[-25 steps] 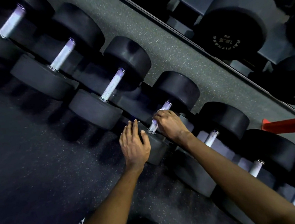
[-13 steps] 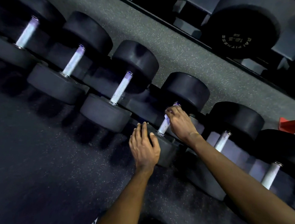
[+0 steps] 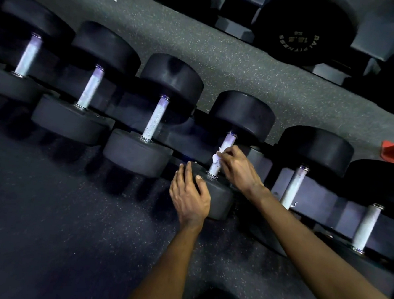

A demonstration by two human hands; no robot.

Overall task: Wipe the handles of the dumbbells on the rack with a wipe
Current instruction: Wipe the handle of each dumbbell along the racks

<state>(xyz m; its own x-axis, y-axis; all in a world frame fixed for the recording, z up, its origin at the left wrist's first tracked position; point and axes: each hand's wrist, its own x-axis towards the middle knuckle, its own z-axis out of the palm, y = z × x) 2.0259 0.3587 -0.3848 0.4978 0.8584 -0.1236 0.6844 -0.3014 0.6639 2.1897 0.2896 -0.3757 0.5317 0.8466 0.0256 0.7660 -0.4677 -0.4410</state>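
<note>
Head view: right hand [image 3: 238, 169] pinches crumpled wipe [image 3: 217, 157] on knurled handle [image 3: 229, 140]; left hand [image 3: 191, 194] open on rubber head [image 3: 220, 199].

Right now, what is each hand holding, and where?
Right hand pinches a wipe against the middle of a handle. Left hand rests on that dumbbell's near head, holding nothing.

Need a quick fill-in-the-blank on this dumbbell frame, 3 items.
1. The right hand holds a white ____ against a dumbbell handle.
2. The left hand rests on that dumbbell's near ____.
3. To the right of that handle, ____ more handles show.
Missing words: wipe; head; two.
</note>
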